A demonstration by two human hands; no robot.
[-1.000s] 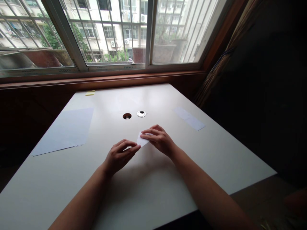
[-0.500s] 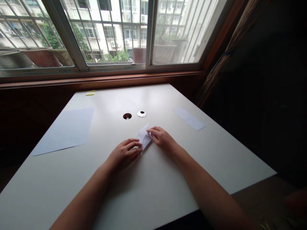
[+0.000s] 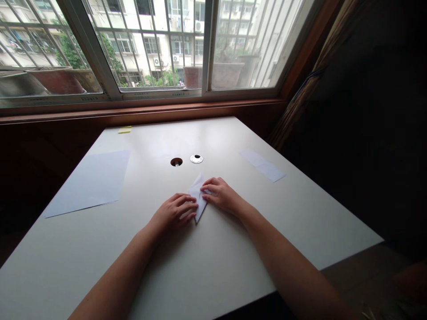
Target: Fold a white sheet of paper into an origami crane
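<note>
White folded paper (image 3: 200, 203) in the middle of the frame, on the surface (image 3: 230, 253). Flanked by the left hand (image 3: 173, 211) and right hand (image 3: 222, 194), apparently to steady both edges; with fingers (image 3: 187, 199) slightly apart on the left, bent on the right. Cannot tell whether pinching. Loose strip (image 3: 263, 166) right of centre, set well apart, likely for room.

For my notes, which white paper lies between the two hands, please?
The small, pointed, folded white paper; the large rectangular white sheet lies at left, the narrow white paper strip at right, both untouched.
</note>
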